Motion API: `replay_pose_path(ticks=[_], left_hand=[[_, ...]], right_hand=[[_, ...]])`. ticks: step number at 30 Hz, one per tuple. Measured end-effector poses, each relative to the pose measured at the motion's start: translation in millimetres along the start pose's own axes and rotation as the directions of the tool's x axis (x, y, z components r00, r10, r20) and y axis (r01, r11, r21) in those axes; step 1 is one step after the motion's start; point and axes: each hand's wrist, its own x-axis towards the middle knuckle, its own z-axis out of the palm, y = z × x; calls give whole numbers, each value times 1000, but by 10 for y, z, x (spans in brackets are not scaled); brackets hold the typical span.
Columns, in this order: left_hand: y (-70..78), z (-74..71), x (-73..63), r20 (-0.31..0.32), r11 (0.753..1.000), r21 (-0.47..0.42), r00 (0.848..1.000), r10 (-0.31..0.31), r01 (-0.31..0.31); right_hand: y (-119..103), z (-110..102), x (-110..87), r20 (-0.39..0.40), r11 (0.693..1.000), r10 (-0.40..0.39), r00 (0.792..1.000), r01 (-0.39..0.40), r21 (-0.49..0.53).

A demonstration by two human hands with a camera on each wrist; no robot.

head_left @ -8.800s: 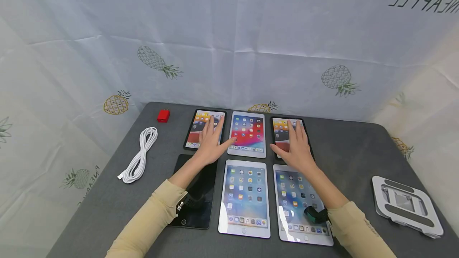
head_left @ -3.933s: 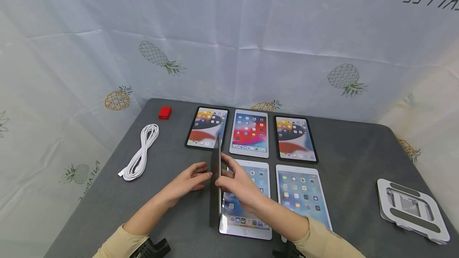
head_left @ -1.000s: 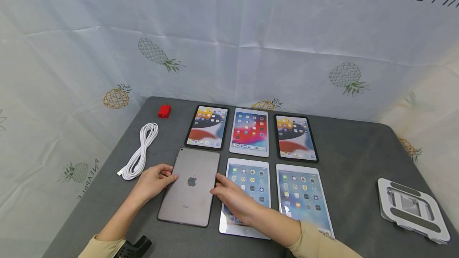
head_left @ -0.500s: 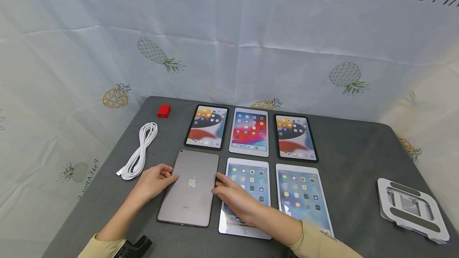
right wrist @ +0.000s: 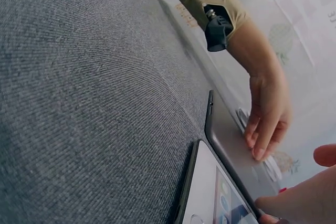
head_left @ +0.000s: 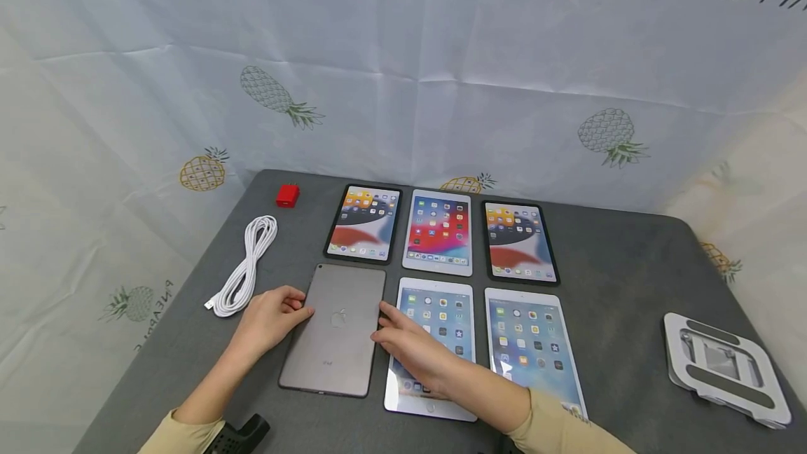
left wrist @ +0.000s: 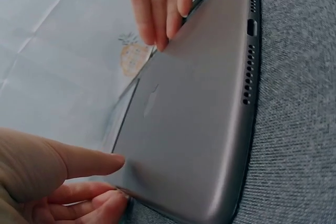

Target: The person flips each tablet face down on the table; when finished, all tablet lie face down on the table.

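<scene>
A grey tablet [head_left: 321, 342] with an apple logo lies back side up at the front left of the table; whether it is flat or slightly lifted I cannot tell. My left hand [head_left: 271, 321] pinches its left edge; in the left wrist view the thumb [left wrist: 100, 163] is on the back and curled fingers are at the rim. At the right edge, my right hand [head_left: 419, 352] holds the tablet with thumb and fingertips. Beneath that hand is a white tablet [head_left: 431, 408], partly covered, its screen lit. The grey tablet's screen side is hidden.
Behind stand a row of lit tablets: black-framed [head_left: 363, 223], white [head_left: 438, 233], black-framed [head_left: 520, 242]. Another white tablet [head_left: 536, 342] is front right. A coiled white cable [head_left: 246, 265] and red charger [head_left: 287, 195] lie left, a folding stand [head_left: 725, 370] far right.
Both hands left the back-row tablets and took the dark front-left tablet. It stood on edge between them, then came down back side up. Over the last second it has barely shifted.
</scene>
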Motion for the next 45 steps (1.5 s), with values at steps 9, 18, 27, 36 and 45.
replay_pose_path(ticks=[9, 18, 27, 36, 45], left_hand=[[14, 40, -9, 2, 999, 21, 1000, 26, -26], [104, 191, -61, -85, 986, -3, 982, 168, -169], [422, 459, -85, 52, 927, -342, 982, 184, -155], [643, 611, -149, 236, 893, -437, 945, 225, -104], [760, 653, -202, 375, 774, -625, 909, 182, 103]], right_hand=[[23, -68, 4, 11, 1000, -31, 999, 31, -6], [-20, -224, -44, -22, 997, -73, 997, 74, 18], [-88, -663, -224, -120, 967, -195, 974, 170, -190], [-24, -1047, -466, -298, 845, -312, 902, 120, -520], [14, -1170, -688, -315, 894, -205, 927, 46, -446]])
